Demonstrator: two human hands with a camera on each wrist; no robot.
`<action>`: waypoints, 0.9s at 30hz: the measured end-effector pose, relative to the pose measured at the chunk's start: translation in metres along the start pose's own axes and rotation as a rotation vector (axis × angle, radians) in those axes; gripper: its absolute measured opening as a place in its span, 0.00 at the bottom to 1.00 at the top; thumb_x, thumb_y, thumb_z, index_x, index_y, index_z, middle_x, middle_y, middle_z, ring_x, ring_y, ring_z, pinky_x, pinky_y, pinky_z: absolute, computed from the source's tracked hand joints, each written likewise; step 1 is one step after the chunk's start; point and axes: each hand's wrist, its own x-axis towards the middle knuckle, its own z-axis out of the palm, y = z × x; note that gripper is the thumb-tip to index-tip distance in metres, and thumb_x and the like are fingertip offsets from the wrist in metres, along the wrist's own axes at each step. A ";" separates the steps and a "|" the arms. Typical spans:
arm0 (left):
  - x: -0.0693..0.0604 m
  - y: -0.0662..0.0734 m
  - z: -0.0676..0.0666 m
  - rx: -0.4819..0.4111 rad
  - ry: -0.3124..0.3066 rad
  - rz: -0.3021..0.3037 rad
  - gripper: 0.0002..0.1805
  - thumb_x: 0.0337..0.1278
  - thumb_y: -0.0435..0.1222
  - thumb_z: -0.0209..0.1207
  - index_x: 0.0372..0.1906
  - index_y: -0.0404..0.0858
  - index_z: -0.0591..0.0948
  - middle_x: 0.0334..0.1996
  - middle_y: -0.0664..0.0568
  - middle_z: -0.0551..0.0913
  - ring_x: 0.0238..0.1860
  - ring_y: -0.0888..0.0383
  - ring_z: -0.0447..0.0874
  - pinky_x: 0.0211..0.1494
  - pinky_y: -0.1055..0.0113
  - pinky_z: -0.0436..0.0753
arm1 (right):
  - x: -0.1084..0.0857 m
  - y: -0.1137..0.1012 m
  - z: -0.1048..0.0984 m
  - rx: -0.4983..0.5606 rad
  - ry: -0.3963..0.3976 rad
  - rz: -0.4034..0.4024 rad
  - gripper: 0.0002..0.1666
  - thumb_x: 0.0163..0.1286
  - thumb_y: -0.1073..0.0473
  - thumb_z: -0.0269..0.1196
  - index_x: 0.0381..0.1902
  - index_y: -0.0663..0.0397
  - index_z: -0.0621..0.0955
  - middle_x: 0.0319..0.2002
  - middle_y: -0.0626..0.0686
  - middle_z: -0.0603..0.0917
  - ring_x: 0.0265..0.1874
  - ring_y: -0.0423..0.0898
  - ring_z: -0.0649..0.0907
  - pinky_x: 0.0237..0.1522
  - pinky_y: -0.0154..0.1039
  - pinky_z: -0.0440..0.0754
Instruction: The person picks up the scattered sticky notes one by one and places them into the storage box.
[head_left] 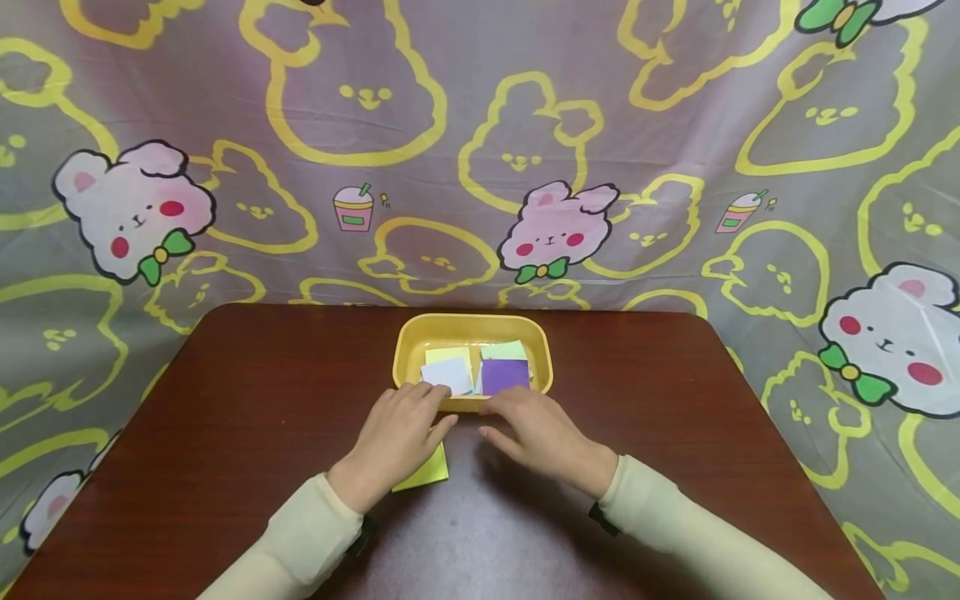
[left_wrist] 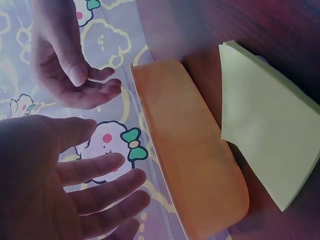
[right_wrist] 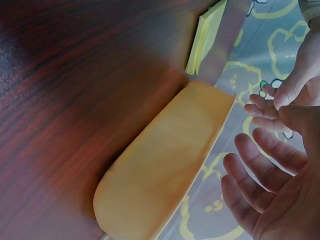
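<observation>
A yellow plastic tray [head_left: 402, 354] holds small square papers: a white one [head_left: 446, 373] over a pale yellow one [head_left: 450, 354] on the left, and a purple one [head_left: 505, 377] over a pale green one [head_left: 504, 350] on the right. My left hand [head_left: 397, 432] hovers by the tray's near left edge, fingers relaxed and holding nothing. Partly under it in the head view, a yellow pad of notes [head_left: 426, 473] lies on the table. Near the front right edge is my right hand [head_left: 538, 432], its fingers loosely bent and nothing between them. Both wrist views show the hands apart from the tray's wall [left_wrist: 190, 150].
The dark brown wooden table [head_left: 300, 367] carries the tray near its far edge. Behind and to both sides hangs a grey cloth [head_left: 435, 75] printed with rabbits and yellow outlines.
</observation>
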 end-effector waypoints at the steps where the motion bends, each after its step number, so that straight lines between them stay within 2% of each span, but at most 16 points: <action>1: 0.000 0.000 0.000 0.001 -0.002 -0.001 0.18 0.64 0.47 0.66 0.51 0.39 0.83 0.42 0.49 0.88 0.43 0.49 0.86 0.43 0.55 0.81 | -0.001 0.000 0.000 0.002 -0.002 0.000 0.14 0.68 0.51 0.68 0.45 0.51 0.86 0.41 0.47 0.89 0.43 0.45 0.86 0.47 0.43 0.84; 9: -0.007 -0.002 0.002 0.020 -0.023 -0.008 0.18 0.63 0.47 0.66 0.50 0.39 0.83 0.41 0.49 0.88 0.42 0.49 0.86 0.42 0.56 0.80 | -0.004 0.000 0.006 0.020 -0.019 -0.016 0.12 0.67 0.52 0.68 0.45 0.51 0.85 0.40 0.47 0.88 0.42 0.44 0.85 0.47 0.43 0.84; 16: -0.011 -0.004 0.005 0.029 -0.020 0.002 0.18 0.63 0.47 0.66 0.49 0.38 0.83 0.40 0.48 0.88 0.42 0.48 0.86 0.42 0.54 0.80 | -0.007 -0.001 0.011 0.005 -0.057 -0.024 0.14 0.69 0.51 0.67 0.46 0.53 0.85 0.42 0.47 0.89 0.43 0.44 0.87 0.50 0.44 0.83; 27: -0.017 -0.009 0.009 0.018 -0.008 0.008 0.17 0.61 0.46 0.67 0.49 0.40 0.83 0.44 0.50 0.88 0.43 0.48 0.86 0.43 0.53 0.81 | -0.012 -0.001 0.017 -0.009 -0.095 -0.004 0.15 0.70 0.47 0.66 0.47 0.49 0.86 0.43 0.45 0.89 0.44 0.42 0.85 0.50 0.41 0.83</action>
